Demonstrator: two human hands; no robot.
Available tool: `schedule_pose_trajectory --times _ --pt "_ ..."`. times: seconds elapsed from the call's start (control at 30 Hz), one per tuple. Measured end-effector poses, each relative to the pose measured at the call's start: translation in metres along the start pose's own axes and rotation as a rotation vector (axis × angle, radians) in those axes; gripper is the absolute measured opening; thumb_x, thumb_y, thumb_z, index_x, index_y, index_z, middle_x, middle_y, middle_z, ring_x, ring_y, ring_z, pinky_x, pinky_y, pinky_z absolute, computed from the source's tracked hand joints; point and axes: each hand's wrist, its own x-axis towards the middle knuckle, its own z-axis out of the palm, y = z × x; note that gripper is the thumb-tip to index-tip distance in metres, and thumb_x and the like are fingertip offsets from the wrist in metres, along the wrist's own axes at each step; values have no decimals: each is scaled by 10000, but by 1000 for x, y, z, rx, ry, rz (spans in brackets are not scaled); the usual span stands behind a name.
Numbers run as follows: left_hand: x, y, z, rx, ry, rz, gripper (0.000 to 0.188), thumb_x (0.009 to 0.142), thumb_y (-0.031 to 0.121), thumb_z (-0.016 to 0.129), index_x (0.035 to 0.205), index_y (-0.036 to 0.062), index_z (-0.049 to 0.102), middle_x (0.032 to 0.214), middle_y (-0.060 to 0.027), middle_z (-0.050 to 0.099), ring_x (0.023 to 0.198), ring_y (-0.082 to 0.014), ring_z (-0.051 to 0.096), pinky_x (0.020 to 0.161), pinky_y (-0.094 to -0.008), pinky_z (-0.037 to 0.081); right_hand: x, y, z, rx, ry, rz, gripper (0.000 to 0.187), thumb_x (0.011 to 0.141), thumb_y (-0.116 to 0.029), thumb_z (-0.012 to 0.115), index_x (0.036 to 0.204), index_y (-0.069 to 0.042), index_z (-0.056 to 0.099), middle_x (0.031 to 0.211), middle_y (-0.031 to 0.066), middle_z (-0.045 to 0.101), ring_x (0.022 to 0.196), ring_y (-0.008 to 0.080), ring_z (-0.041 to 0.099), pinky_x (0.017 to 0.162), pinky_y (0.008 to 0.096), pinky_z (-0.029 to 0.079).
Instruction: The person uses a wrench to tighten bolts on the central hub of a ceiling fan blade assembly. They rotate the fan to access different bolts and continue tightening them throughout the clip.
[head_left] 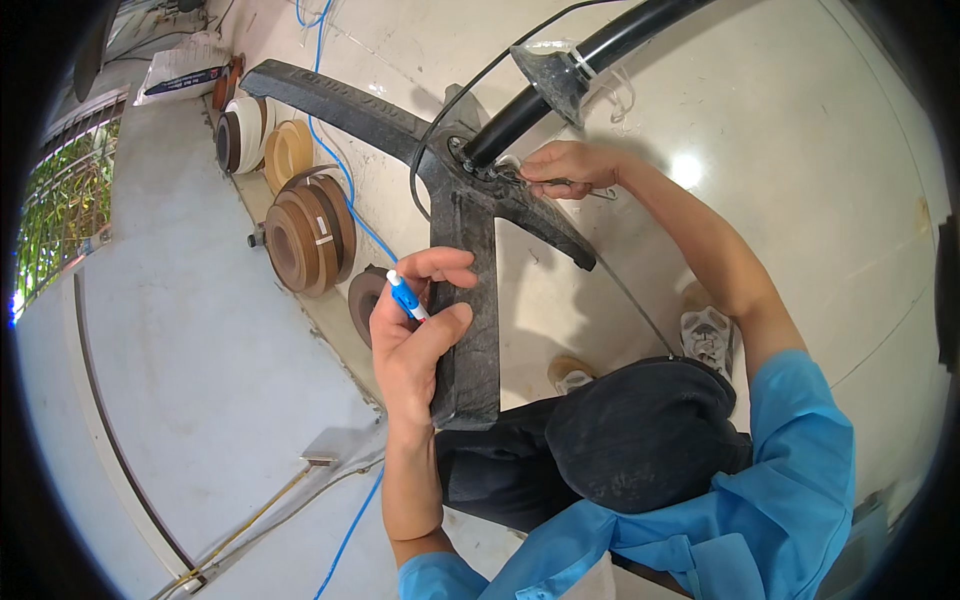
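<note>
A black four-legged base (467,300) with a scuffed surface stands on the floor before me, a black pole (505,125) rising at a slant from its hub. My left hand (412,340) curls beside the near leg, fingers and thumb bent over its edge. A blue and white pen (404,294) sits in that hand. At the hub, my right hand (572,170) pinches a thin dark metal hand tool (560,182); its exact kind is unclear. The tool's working end is lost among bolts at the pole's foot.
Brown edging rolls (295,240), a cream roll (288,155) and a white roll (250,130) stand along the wall to the left. A blue hose (335,165) and a black cable (430,130) cross there. A dark cover (550,82) wraps the pole. My shoes (707,338) are near the base.
</note>
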Motion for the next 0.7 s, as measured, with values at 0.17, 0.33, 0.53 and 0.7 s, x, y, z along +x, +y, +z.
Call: schedule_pose_trajectory --times 0.17,0.33,0.53,0.7 --pt "2 0 0 -40 -4 -17 424 788 5 638 1211 0 655 1080 -76 636 1077 -140 520 871 -234 397 2 2 -5 20 -1 -45 412 1067 -423 528 912 -48 596 555 -67 394 442 34 271 409 233 208" --pt "1 2 0 -33 -7 -22 423 790 1 636 1213 3 654 1079 -75 634 1068 -132 516 858 -222 399 2 3 -1 -4 33 -101 389 1063 -393 534 907 -46 615 545 -69 391 440 36 271 408 240 211" --pt "0 4 1 -61 11 -78 427 788 1 637 1214 3 654 1079 -73 635 1070 -132 513 856 -223 400 5 1 -4 -84 36 -91 395 1060 -426 538 882 -78 591 557 -68 409 437 37 285 402 237 207" --pt "2 -1 -1 -14 6 -18 425 780 9 642 1205 2 660 1071 -74 642 1068 -144 520 884 -250 396 -12 -5 37 260 174 74 443 1067 -506 501 896 -99 541 578 -77 407 438 36 302 395 230 220"
